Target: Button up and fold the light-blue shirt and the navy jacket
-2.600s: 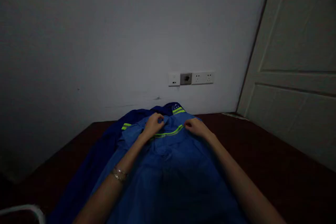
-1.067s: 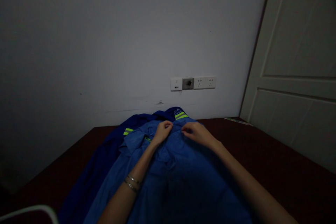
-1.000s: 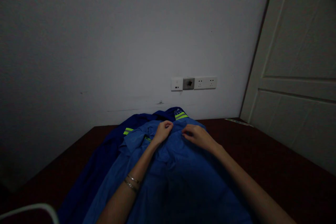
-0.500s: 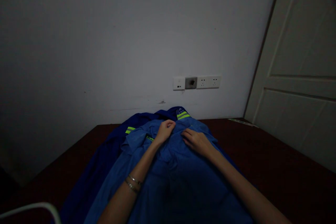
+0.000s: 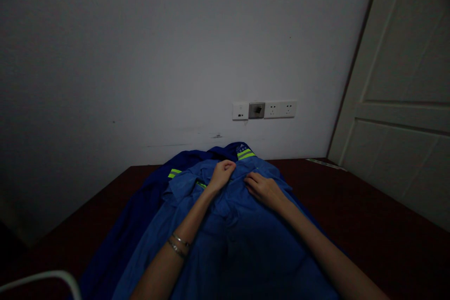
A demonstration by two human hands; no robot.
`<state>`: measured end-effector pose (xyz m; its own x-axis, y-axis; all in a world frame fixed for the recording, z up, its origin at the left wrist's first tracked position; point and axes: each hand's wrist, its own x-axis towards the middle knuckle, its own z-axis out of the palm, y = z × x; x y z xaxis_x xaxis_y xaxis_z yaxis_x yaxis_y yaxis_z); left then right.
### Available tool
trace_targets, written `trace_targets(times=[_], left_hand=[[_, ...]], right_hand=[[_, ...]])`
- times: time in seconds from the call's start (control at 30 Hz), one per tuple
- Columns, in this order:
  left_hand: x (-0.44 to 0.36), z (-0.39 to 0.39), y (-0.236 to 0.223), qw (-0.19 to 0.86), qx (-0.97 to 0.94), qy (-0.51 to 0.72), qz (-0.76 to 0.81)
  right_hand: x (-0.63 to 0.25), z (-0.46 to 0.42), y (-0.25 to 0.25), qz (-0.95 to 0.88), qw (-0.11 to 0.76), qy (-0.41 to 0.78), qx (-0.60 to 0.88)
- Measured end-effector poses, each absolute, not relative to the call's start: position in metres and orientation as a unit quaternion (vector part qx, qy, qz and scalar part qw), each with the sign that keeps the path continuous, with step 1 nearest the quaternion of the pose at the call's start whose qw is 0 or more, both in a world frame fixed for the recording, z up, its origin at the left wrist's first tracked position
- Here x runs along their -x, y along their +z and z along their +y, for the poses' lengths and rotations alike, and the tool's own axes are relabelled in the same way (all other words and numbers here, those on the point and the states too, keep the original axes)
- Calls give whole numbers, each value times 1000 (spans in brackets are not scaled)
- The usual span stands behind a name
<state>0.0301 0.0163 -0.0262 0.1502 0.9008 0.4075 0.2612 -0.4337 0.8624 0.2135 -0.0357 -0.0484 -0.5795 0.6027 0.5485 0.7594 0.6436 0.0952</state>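
With half-curled fingers, the left hand (image 5: 221,176) and the right hand (image 5: 263,190) are on the light-blue garment (image 5: 211,255), their grip unclear to me, and it lies over dark-blue cloth (image 5: 130,225) on the brown table (image 5: 355,201), near the wall sockets (image 5: 280,109).

This is a dimly lit indoor room, with a plain, scuffed pale wall (image 5: 183,65), a row of wall sockets (image 5: 269,109), a pale panelled door or cabinet front (image 5: 404,79) and a dark reddish-brown counter (image 5: 341,206). Clothing (image 5: 249,239) spread there suits a home, though the exact kind of room cannot be told.
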Motion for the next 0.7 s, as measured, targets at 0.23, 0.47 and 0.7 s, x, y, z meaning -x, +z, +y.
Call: trace_targets(times=[0.23, 0.47, 0.7], left_hand=[[-31, 15, -26, 318, -686, 499, 423], [-31, 17, -26, 305, -687, 497, 434], [-28, 26, -36, 267, -683, 494, 467]], right_hand=[[-212, -37, -47, -875, 223, -164, 398], [-211, -36, -47, -882, 209, -142, 399], [-219, -40, -30, -882, 258, 17, 394]])
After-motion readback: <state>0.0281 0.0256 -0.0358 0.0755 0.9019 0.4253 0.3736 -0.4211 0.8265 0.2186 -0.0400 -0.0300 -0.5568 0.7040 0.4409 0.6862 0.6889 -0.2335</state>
